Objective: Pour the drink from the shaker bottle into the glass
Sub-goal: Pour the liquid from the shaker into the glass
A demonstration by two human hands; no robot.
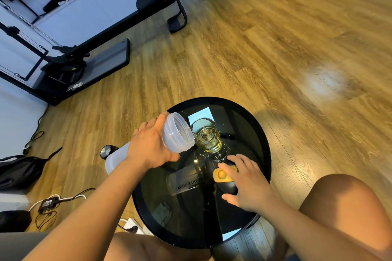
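Note:
My left hand (151,146) grips a clear plastic shaker bottle (177,132), tipped almost level with its open mouth over the rim of a glass (206,135). The glass stands on a round black glass table (263,133) and holds yellow liquid, with a thin stream entering it from the bottle. My right hand (247,182) lies on the black shaker lid with a yellow flip cap (222,175), fingers spread over it, just in front of the glass.
A black dumbbell (107,151) sits on the wood floor left of the table. Cables and a power adapter (49,202) lie at the lower left beside a black bag (19,169). A black exercise machine (89,53) stands further back. My knees flank the table.

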